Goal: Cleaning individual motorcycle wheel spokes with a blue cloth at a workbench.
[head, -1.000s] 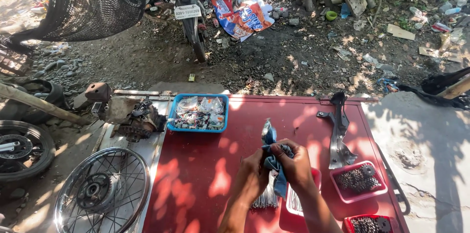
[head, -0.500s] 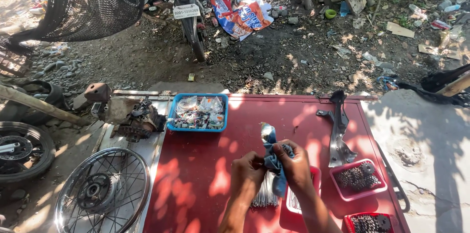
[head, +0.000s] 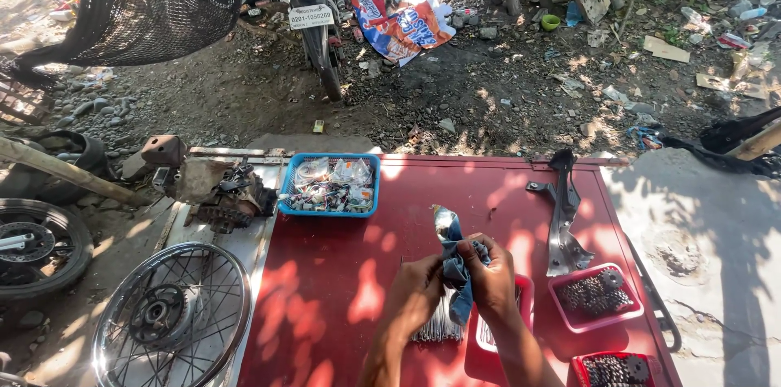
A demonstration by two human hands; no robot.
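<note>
My left hand (head: 416, 289) and my right hand (head: 490, 273) meet over the red table (head: 342, 289), both gripping a blue-grey rag (head: 452, 253) wrapped around a bundle of thin metal spokes (head: 439, 328). The rag's loose end sticks up above my fingers. The spokes fan out below my hands toward the table's near edge. A red tray (head: 521, 293) lies just under my right wrist, mostly hidden.
A blue basket (head: 329, 185) of small packets sits at the table's far left. A bent metal bracket (head: 563, 216) and two red trays of sprockets (head: 596, 296) lie right. A spoked wheel (head: 172, 315), an engine part (head: 220, 190) and a parked motorcycle (head: 313, 8) stand beyond.
Both hands have shifted slightly along the spoke bundle, working the rag over it. The rag's upper end has dropped a little lower. Nothing else on the table moved.
</note>
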